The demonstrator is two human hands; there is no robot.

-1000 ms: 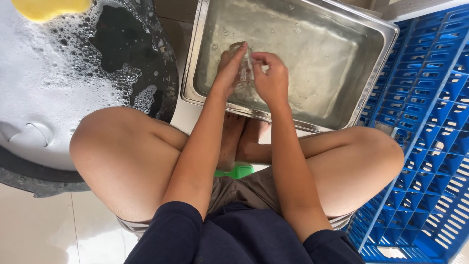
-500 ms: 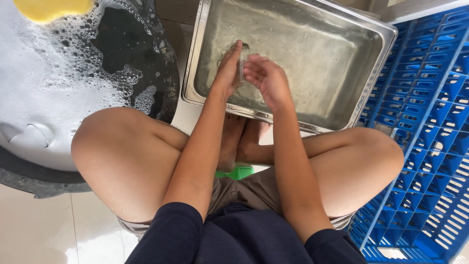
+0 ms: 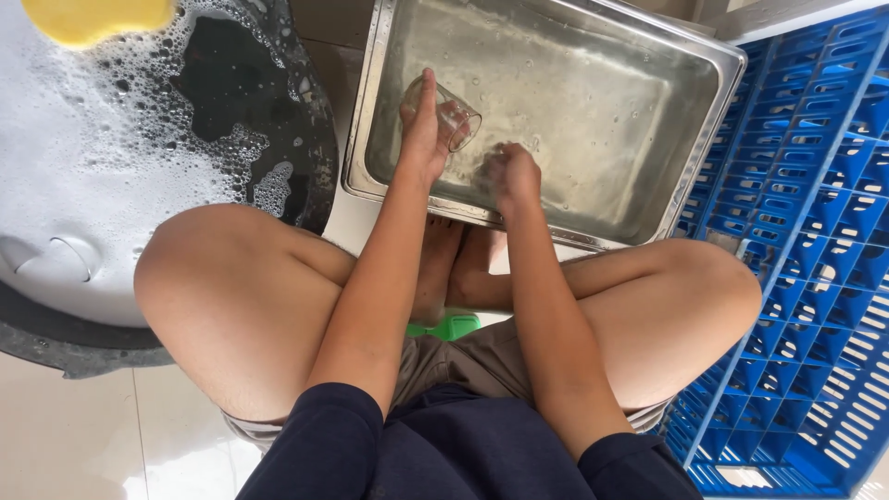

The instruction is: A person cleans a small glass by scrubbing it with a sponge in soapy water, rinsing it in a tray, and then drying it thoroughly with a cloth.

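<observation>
The left hand [image 3: 424, 130] grips a clear, round drinking glass [image 3: 447, 116], tilted on its side above the water in a shiny rectangular steel pan [image 3: 685, 199]. The right hand [image 3: 507, 176], blurred, is curled into a loose fist just beside it, holding nothing visible. A blue plastic lattice crate [image 3: 815, 278] flanks the pan; a foamy dark tub [image 3: 296, 130] sits left.

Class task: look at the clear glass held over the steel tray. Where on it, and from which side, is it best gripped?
Grip the glass around its side wall near the base, from the left, as the left hand does. It lies tilted with its open mouth to the right, so the rim is best left free. It looks wet, so wrap the fingers around firmly.
</observation>
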